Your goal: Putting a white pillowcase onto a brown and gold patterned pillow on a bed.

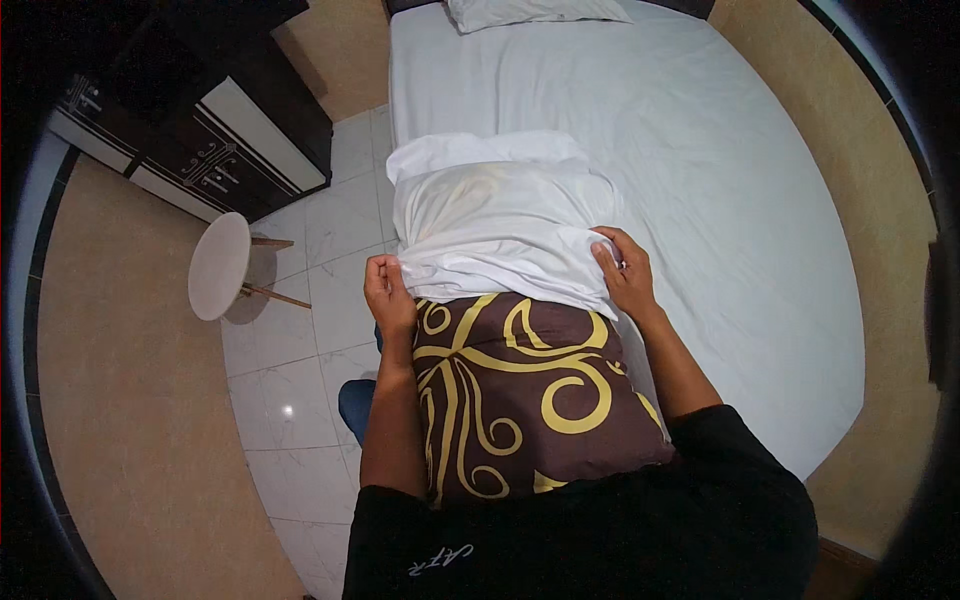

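Observation:
A pillow with a brown and yellow scroll pattern (525, 390) lies between my forearms, its near end against my black shirt. Its far part is inside a white pillowcase (502, 202), whose bunched opening crosses the pillow. My left hand (388, 289) grips the left corner of that opening between thumb and fingers. At the right corner, my right hand (624, 270) pinches the gathered cloth, thumb on top. The pillowcase rests on the left side of a bed with a white sheet (720, 225). Cloth hides some of my fingertips.
Another white pillow (540, 11) lies at the bed's far end. Left of the bed are a marble-look tiled floor (277, 405), a small round white table (219, 266) with wooden legs, and a dark cabinet (247, 142) with white panels. A beige wall (840, 127) borders the bed's right side.

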